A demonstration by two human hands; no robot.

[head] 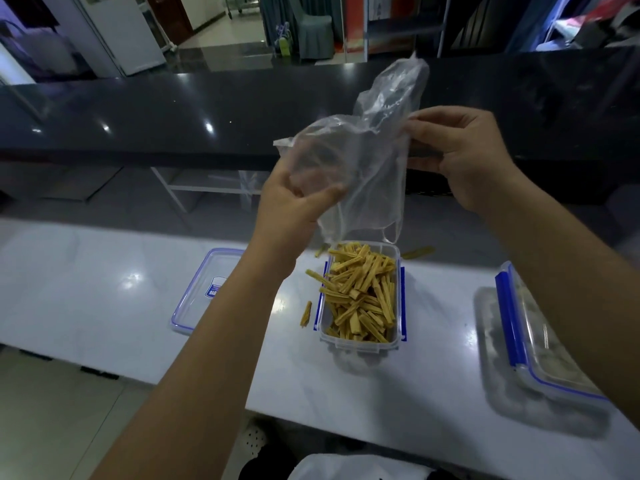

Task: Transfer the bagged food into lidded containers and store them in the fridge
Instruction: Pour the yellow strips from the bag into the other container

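A clear plastic bag (360, 157) hangs upside down and looks empty, its mouth just above an open clear container (360, 342) with blue clips. The container is heaped with yellow food sticks (360, 296). My left hand (294, 206) grips the bag's lower left side. My right hand (460, 157) pinches its upper right edge. Two loose sticks (306, 313) lie on the white counter (104, 299) left of the container, and another stick (419, 252) lies behind it. The container's lid (201, 292) rests flat at the left, partly behind my left forearm.
A second lidded container (540, 348) with pale food inside sits at the right, under my right forearm. A dark raised counter (173, 116) runs across behind the white one. A white fridge (121, 32) stands in the far left background.
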